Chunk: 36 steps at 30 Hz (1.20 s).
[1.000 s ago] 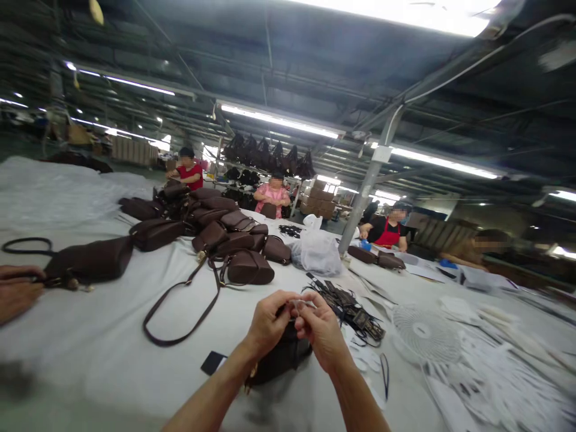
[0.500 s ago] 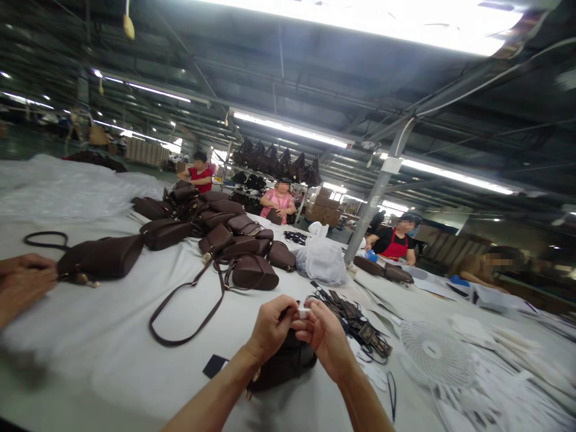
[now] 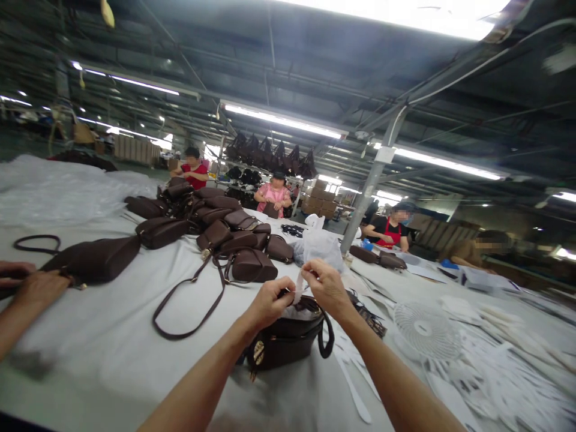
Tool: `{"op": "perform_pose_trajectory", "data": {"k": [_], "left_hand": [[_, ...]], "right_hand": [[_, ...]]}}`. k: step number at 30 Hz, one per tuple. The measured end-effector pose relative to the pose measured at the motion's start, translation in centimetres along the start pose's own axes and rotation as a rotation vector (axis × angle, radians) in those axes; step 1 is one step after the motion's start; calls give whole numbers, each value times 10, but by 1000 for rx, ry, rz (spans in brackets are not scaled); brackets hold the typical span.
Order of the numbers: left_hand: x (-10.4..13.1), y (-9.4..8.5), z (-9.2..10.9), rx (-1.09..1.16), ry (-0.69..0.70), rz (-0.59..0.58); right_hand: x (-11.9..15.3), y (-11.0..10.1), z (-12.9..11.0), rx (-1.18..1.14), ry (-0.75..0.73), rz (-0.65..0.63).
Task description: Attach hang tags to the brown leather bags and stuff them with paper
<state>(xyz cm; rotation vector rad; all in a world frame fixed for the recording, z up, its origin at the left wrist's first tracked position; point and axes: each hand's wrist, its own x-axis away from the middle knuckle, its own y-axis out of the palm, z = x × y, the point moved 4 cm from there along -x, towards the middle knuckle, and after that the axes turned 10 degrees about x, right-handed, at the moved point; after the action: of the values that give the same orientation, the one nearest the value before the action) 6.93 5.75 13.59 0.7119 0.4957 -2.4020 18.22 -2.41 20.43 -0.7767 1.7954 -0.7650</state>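
Bag [image 3: 288, 345] open, strip [image 3: 299, 285] not let go yet: our L hand [image 3: 270, 301] & R hand [image 3: 327, 287] pinch it, fingers tight, abv. bag.

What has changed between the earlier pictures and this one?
The right hand has moved up and away from the left hand, pinching a white strip that now shows longer between them. The dark bag below now shows its open top and a strap loop. At far left, a co-worker's hand reaches further over another bag. The bag pile and white fan stayed as they were.
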Motion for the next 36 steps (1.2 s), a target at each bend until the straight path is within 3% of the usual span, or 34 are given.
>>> {"op": "perform_pose_trajectory", "data": {"k": [3,6,11,13,18,21,25,27,29,31,33,34,36], "left_hand": [[-7,-7,13,-135,-50,-127],[-12,-6,24,-365,-121,-161],[-10,5,21,-701,-180,-271],[-9,3,17,-689,-174,-318],[-14,-7,25,-395,-69,-347],[-21,-8,30,-283,-87,-262],[-27,-11,32,-79,-188,-149],[-30,-16,33,-5,-199,-157],[-33,-25,33,-3,-185,-174],[-34,-37,32,-62,-166,-199],[-34,-48,28,-166,-155,-236],[-32,-53,25,-217,-152,-253],[-29,-61,20,-291,-149,-271]], "right_hand": [[-7,1,0,-59,43,-83],[-12,-3,-12,-73,19,-111],[-22,-20,-38,-28,-56,51],[-23,-22,-42,-46,-72,79],[-24,-23,-37,-215,-79,-78],[-28,-32,-20,-344,-28,-23],[-13,-29,20,-655,224,174],[10,-9,30,-776,300,80],[38,17,31,-817,284,-170],[63,31,35,-725,211,-424],[75,24,53,-514,154,-505],[73,12,67,-370,131,-443],[62,-22,97,-53,121,-163]]}}
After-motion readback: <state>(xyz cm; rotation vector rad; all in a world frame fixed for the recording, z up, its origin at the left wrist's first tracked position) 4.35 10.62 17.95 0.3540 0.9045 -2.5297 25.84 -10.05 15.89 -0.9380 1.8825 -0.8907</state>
